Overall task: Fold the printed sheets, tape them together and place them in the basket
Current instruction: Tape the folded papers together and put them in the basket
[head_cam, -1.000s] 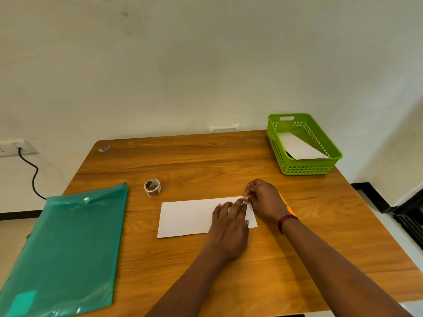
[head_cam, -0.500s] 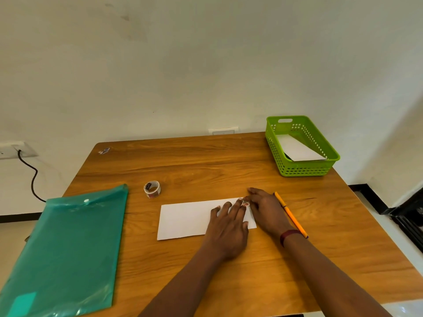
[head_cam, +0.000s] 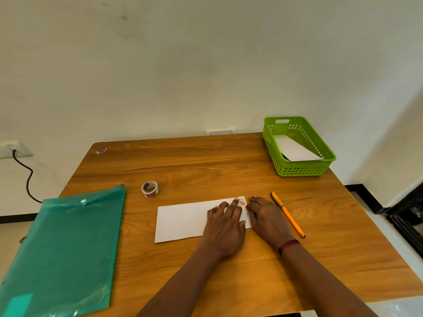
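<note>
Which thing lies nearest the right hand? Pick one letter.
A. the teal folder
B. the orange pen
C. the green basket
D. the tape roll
B: the orange pen lies right beside the right hand, closer than any other option.

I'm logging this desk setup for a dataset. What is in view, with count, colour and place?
Table: one, brown wood, against the wall.
Folded sheet: one, white, mid-table, under both hands.
Tape roll: one, whitish, beyond the sheet's left end.
Folder: one, teal plastic, near left of the table.
Basket: one, green, far right corner.
Folded paper: at least one, white, inside the basket.
Pen: one, orange, right of the hands.
Scrap: one, small, far left corner.
Cable: one, black, from a wall socket, left.
Left hand: flat on the sheet.
Right hand: at the sheet's right end; dark red wristband.
</note>
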The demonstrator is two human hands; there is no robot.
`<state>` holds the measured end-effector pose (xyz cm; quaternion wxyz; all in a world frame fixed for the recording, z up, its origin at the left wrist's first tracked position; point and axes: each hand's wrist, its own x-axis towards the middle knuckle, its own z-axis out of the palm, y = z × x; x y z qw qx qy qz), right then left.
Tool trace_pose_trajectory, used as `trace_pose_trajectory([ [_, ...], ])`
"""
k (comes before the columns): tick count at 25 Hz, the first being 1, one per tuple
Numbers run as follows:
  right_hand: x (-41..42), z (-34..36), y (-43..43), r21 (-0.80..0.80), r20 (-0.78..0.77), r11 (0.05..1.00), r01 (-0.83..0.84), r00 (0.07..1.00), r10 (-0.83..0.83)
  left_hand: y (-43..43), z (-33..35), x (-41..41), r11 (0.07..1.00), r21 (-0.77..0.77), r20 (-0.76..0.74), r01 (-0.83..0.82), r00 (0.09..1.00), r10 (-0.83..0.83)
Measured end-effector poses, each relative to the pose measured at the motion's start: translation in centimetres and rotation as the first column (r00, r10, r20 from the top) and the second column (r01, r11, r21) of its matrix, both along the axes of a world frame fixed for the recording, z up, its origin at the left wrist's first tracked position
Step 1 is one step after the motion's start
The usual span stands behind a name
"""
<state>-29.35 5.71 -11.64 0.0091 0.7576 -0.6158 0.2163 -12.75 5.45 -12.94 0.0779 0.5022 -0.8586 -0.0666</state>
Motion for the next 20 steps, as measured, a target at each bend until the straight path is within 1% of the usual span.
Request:
trace_pose_trajectory([
  [2,0.16,-0.04,0.09,-0.032,-0.074,0.999,-0.027,0.997,0.024,-0.06,0.0,0.03,1.0,-0.002,-0.007,0.001,1.0,-0.001],
  [4,0.23,-0.15,0.03,-0.065,-0.103,0.997,-0.049,0.994,0.042,-0.08,-0.09,0.04,1.0,-0.005,-0.009,0.001,1.0,-0.001],
  [8,0.31,-0.28,0.05,-0.075,-0.076,0.997,-0.036,0.997,0.031,-0.02,-0.21,-0.01,1.0,-0.006,-0.022,-0.005,1.0,0.004],
  [12,0.33,-0.2,0.11,-0.059,-0.132,0.997,-0.04,0.991,0.032,0.1,-0.33,-0.06,1.0,-0.004,-0.027,-0.013,1.0,0.013],
  [16,0.41,-0.1,0.17,-0.065,-0.142,0.997,-0.052,0.989,0.042,0.05,-0.15,-0.13,1.0,-0.01,-0.037,-0.02,0.999,0.02],
  [20,1.05,0.28,0.28,-0.062,-0.12,0.998,-0.016,0.993,0.009,-0.1,-0.26,0.01,1.0,-0.011,-0.035,-0.019,0.999,0.019],
])
